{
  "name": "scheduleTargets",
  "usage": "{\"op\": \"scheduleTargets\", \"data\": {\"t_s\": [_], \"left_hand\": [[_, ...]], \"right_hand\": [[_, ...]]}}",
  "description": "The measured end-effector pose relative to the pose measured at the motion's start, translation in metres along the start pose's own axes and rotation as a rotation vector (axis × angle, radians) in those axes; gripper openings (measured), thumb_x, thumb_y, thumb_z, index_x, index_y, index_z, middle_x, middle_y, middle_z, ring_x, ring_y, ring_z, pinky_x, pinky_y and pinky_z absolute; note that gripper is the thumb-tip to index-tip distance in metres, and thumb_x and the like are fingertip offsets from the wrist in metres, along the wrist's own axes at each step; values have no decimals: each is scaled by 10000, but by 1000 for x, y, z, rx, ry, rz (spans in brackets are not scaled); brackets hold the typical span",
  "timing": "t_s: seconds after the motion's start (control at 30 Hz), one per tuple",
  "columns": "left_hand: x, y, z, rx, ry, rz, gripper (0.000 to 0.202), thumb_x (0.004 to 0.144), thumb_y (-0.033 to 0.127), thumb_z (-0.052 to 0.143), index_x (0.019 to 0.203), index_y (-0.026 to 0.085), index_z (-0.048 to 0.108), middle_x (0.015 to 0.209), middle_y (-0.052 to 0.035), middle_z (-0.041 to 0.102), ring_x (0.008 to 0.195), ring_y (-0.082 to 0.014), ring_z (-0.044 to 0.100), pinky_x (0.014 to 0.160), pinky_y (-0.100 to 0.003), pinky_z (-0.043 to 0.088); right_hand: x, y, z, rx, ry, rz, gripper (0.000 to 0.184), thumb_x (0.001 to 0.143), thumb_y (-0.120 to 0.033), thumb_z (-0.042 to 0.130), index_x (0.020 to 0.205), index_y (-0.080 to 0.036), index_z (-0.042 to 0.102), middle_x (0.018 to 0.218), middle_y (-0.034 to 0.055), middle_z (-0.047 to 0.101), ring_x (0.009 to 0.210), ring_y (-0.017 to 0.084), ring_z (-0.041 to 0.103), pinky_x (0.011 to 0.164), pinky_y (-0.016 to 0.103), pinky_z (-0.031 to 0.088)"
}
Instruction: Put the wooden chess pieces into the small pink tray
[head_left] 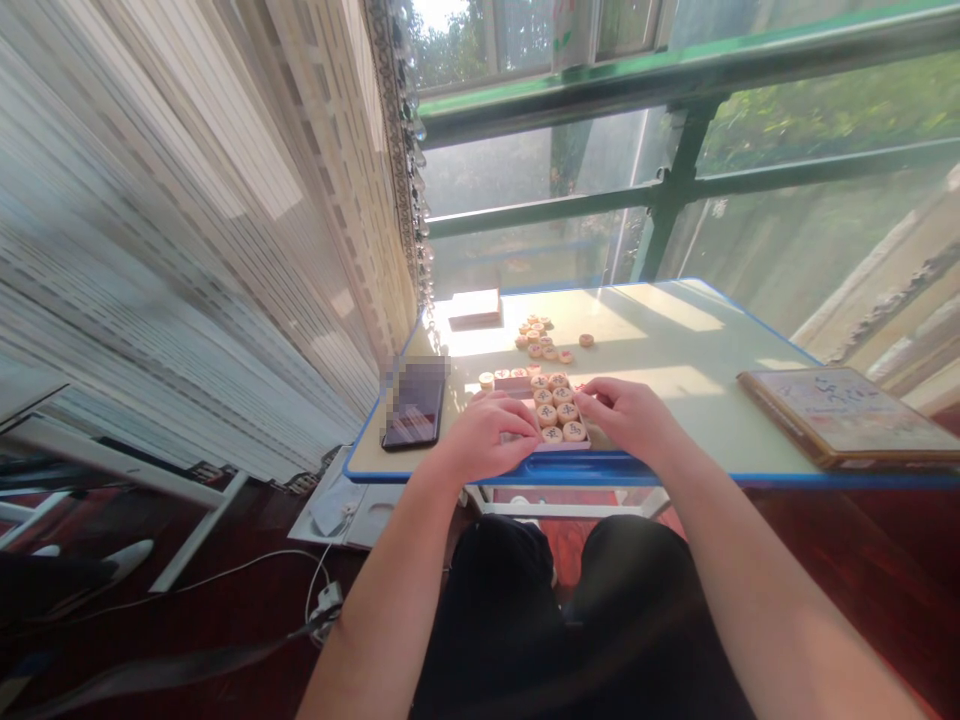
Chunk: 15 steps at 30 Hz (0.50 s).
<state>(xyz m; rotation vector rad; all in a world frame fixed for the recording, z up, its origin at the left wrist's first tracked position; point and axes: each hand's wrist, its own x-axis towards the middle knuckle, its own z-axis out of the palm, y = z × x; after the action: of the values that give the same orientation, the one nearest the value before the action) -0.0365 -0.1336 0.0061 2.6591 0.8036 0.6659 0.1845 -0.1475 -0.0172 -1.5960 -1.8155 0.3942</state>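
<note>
Xiangqi pieces (pixel 563 396), round and wooden with dark characters, lie in two columns in a shallow open box (pixel 564 447) at the table's near edge. My left hand (pixel 491 432) covers the box's left part, its fingers bent over that side and hiding what is beneath. At the right side of the box, my right hand (pixel 622 408) has thumb and fingers drawn together by the upper corner. A bit of red shows by those fingertips; whether they grip a piece is unclear. Just behind the box is a short row of red-marked pieces (pixel 520 373).
More loose pieces (pixel 535 334) are scattered farther back on the blue-edged table (pixel 720 400). A dark phone or tablet (pixel 415 405) lies at left, a white box (pixel 475 307) at the back left, a flat framed case (pixel 847 410) at right. Curtains (pixel 300 200) hang along the left.
</note>
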Motion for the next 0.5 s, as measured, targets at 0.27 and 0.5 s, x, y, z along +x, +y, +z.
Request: {"op": "scheduleTargets", "data": {"t_s": [0.27,0.5], "left_hand": [[-2,1,0,-42,27,-9,186,794,215,556,780,209,741,872,-31,709,858,-174,603,884,-329,420],[-2,0,1,-20,8,-32,204,789,234,573,903,235,741,917,-31,709,891,-186,600,887,-339,418]], "right_hand": [[-1,-1,0,0,13,7,312,798,-435,475,727,-193,659,533,-1,563,531,137,469,523,260,320],[-1,-1,0,0,7,-6,315,802,-428,469,750,-190,669,560,5,586,525,131,468,516,256,321]]}}
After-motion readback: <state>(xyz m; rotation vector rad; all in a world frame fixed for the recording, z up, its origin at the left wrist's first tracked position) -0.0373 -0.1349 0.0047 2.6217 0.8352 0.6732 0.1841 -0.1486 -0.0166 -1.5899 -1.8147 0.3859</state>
